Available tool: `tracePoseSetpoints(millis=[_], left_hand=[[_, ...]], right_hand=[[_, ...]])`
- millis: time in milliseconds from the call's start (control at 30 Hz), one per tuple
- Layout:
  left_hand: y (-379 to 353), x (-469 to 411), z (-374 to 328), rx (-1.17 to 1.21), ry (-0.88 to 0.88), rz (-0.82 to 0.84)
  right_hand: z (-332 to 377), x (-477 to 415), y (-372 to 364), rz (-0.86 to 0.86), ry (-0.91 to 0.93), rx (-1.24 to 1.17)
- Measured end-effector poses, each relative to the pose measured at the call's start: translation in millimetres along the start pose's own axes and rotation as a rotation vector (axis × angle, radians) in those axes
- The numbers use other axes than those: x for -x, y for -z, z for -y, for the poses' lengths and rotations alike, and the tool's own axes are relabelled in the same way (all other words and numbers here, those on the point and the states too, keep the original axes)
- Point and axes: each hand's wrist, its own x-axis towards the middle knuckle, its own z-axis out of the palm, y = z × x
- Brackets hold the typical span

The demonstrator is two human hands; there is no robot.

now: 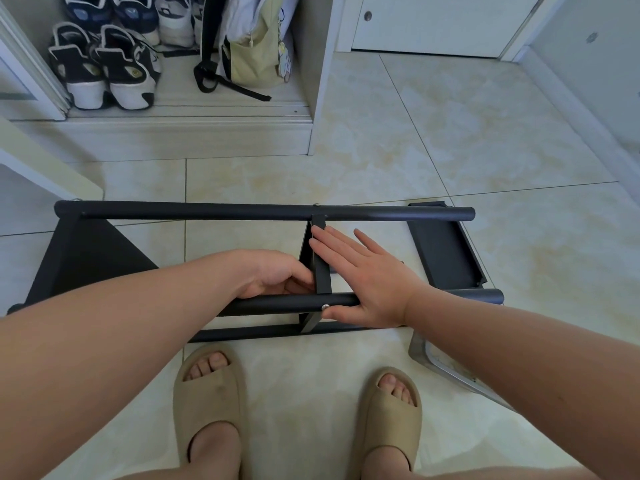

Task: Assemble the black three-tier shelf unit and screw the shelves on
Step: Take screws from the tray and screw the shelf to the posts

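Shelf unit (263, 211) lies on its side on floor (450, 150). Left hand (273, 275): fingers curled at middle shelf (322, 271), tips hidden, probably gripping its edge. Right hand (367, 289) flat, fingers straight against that shelf. Count: three poles (277, 301), three shelves (93, 258), two screws (325, 307).

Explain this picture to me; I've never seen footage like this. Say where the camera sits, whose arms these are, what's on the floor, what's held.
One camera, worn on a person's head, looks down at their bare arms and sandalled feet; there is no machine. On the tiled floor lies a black shelf frame on its side, a shelf panel standing between its poles. The left hand holds that panel with curled fingers; the right hand lies flat on its other side, thumb by a silver screw. Another black shelf lies loose at right.
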Motion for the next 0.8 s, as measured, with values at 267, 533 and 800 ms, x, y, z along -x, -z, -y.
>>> tracePoseSetpoints(millis=[267,533,800], left_hand=[[0.5,-2.6,0.7,-0.095,0.023,-0.034],[0.2,-3.2,1.6,-0.11,0.019,-0.022],[-1.1,-2.4,1.5,-0.072,0.036,-0.006]], right_hand=[[0.1,-0.5,2.8,0.021,0.002,-0.05],[0.0,-0.3,3.6,0.04,0.014,-0.086],[0.8,-0.4,4.6,0.029,0.0,-0.102]])
